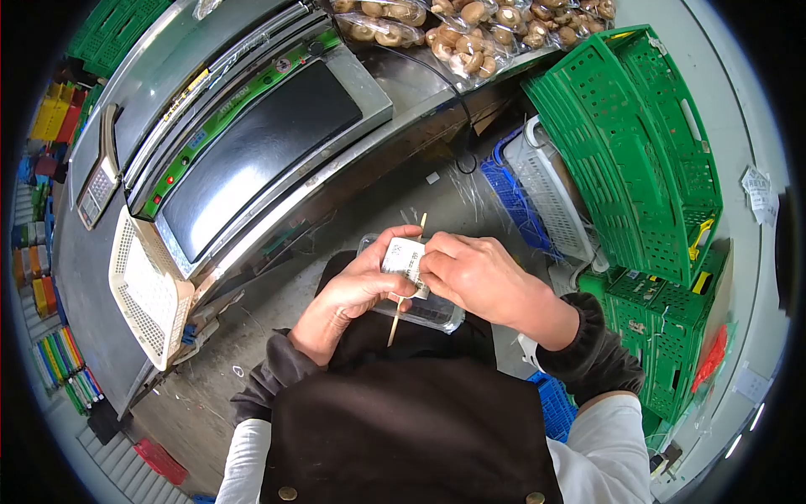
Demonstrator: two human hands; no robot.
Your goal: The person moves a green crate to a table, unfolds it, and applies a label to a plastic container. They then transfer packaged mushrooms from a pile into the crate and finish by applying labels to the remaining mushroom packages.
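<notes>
Two hands | left hand (357, 286), right hand (470, 273) gripping label (403, 256) | probably clear tray (428, 311) beneath

One head-worn fisheye view — looking steeply down, close above the workspace.

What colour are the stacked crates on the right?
Green, perforated plastic crates, seen in the head view.

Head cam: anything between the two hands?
Yes. A white label sits between the left hand and right hand, over a clear plastic tray, with a thin wooden stick beneath.
</notes>
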